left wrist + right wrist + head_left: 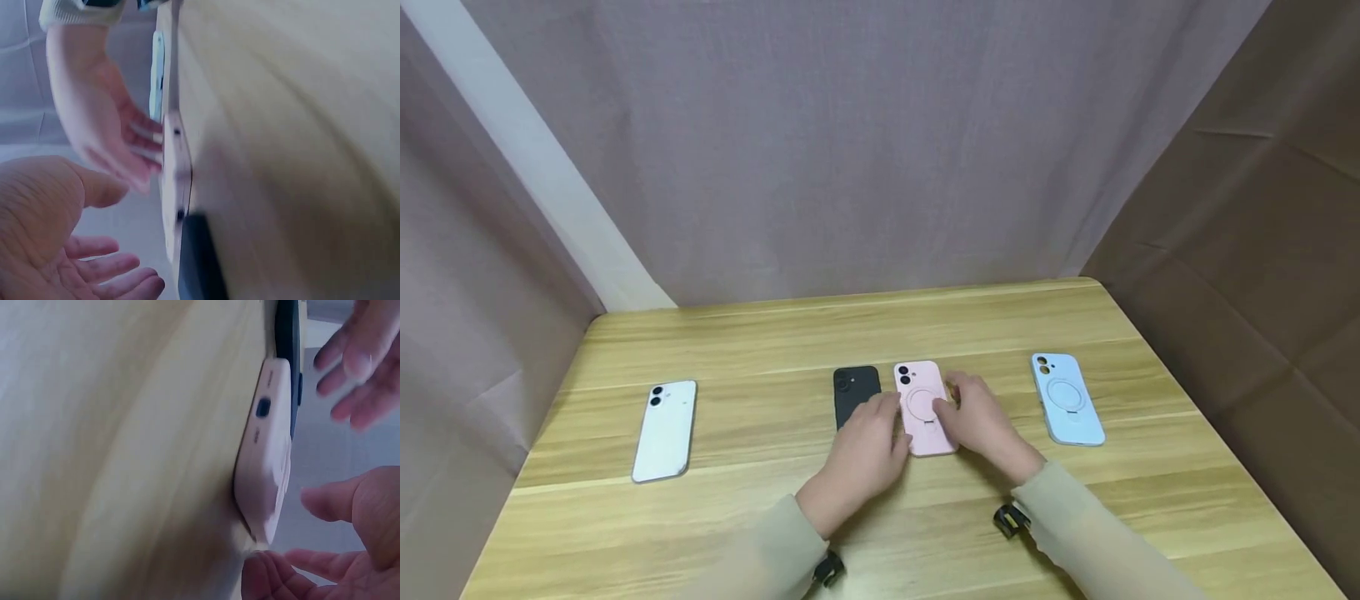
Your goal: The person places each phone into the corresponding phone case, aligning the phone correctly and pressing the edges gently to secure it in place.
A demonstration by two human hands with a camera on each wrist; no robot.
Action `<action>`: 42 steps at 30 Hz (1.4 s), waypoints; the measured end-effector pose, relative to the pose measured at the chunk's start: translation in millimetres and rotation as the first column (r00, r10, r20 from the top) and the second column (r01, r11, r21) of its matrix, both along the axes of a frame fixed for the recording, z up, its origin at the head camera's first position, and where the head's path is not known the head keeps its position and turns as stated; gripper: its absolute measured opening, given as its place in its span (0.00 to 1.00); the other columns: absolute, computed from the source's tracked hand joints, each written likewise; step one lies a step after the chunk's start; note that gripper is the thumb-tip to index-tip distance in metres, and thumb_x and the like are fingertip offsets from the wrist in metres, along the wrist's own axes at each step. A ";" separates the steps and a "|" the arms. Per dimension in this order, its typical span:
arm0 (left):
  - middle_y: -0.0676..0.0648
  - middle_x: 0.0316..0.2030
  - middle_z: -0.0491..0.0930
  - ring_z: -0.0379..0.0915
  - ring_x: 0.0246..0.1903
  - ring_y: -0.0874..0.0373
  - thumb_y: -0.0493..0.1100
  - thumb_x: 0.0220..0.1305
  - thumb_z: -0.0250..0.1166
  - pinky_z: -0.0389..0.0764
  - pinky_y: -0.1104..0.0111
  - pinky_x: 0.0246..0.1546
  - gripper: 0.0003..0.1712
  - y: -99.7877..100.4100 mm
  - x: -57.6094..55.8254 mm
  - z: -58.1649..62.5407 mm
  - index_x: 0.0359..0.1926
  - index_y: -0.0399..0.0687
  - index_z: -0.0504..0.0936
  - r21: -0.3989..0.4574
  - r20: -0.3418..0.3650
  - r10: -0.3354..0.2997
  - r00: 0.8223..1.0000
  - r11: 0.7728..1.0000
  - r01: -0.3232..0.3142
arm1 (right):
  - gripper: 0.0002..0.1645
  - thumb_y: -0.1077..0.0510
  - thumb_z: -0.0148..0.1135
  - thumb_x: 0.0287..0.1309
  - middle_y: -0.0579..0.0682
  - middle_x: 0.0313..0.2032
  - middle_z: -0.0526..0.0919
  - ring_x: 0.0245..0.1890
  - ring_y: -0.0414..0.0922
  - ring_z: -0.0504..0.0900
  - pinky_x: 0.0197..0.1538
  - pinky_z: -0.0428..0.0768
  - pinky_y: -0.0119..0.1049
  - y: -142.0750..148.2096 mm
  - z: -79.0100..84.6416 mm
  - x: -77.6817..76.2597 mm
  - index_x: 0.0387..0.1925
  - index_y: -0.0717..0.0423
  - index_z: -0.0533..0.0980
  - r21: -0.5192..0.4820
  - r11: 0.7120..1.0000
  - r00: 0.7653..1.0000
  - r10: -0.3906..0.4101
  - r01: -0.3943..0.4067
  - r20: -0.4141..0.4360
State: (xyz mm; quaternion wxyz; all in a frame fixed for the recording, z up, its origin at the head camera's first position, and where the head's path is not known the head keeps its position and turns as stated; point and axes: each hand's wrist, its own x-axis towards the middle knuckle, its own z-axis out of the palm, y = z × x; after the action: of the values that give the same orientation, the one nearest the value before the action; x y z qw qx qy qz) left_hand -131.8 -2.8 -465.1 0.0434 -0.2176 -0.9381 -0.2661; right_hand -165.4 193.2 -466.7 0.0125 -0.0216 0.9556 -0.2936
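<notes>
Tabletop of pale, long-grained wood (760, 333) carried everything we saw, and four phone-shaped things lay flat on it in a loose row. Farthest to our left lay a white phone with a glossy back (665, 430), well apart from the others. Farthest right lay a light-blue case with a moulded ring on its back (1066, 399), also apart. In the middle a black phone (853, 390) lay just beside a pink phone case with a round ring stand (923, 407), and both hands had closed in there.

Our left hand (863, 457) hovered with fingers relaxed and spread, gripping nothing, its fingertips over the gap between the black phone and the pink case. Our right hand (979, 421) was equally loose, fingers nearing the pink case's right edge; the right wrist view showed them just short of it.

We judged the pink case light, stiff and smooth, hence rather slippery; its long side edges or the ring offered the surest hold.
</notes>
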 end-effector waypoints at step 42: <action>0.22 0.51 0.68 0.65 0.47 0.24 0.51 0.59 0.66 0.69 0.36 0.41 0.37 -230.1 -0.3 -15.5 0.55 0.22 0.67 -0.206 -0.044 0.484 0.874 0.851 -0.482 | 0.44 0.40 0.57 0.61 0.82 0.46 0.66 0.46 0.76 0.65 0.36 0.70 0.65 154.6 2.6 15.7 0.57 0.78 0.62 0.349 0.904 0.967 -0.254 0.246 -0.025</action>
State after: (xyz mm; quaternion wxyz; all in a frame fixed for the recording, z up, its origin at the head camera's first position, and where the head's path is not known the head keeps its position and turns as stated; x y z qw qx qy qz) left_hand -132.2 -232.9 -480.6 0.0811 0.0230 -0.9855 -0.1470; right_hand -149.6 347.9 -464.1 -0.0116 0.1067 0.9871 -0.1189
